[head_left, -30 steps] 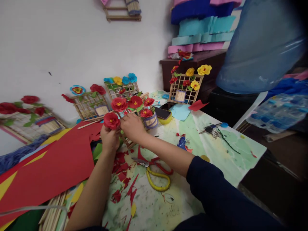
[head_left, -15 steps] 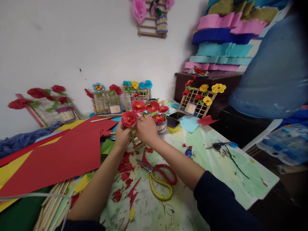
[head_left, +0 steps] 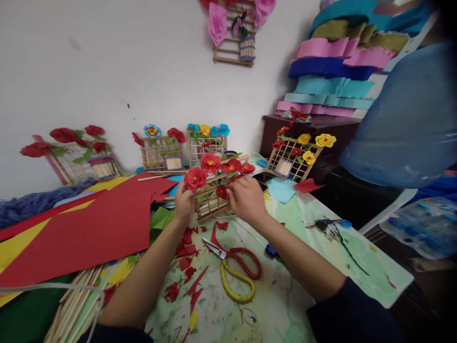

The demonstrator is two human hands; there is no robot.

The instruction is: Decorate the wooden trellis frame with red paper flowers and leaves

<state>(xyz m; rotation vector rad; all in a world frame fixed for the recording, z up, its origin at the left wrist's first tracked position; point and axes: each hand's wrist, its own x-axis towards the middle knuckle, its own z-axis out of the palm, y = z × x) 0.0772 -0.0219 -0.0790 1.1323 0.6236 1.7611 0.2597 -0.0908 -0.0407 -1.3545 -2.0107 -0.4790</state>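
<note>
A small wooden stick trellis (head_left: 210,206) with red paper flowers (head_left: 210,163) stands tilted on the table between my hands. My left hand (head_left: 183,206) is closed around its left edge, just under a large red flower (head_left: 195,178). At the trellis's right side is my right hand (head_left: 249,199), fingers pinched beside a smaller red flower (head_left: 222,192); what they hold is hidden. That hand also covers the stick basket on the trellis. Scissors (head_left: 223,254) with one red and one yellow handle lie open in front, near red paper scraps (head_left: 185,263).
Red paper sheets (head_left: 107,233) and thin wooden sticks (head_left: 73,305) lie at the left. Several flowered trellises stand behind, one with yellow flowers (head_left: 294,155) at the right. A blue water jug (head_left: 400,124) is beyond the table's right side.
My right hand has moved right, away from the large left flower, uncovering the lattice and a smaller red flower and covering the basket. My left hand keeps its hold.
</note>
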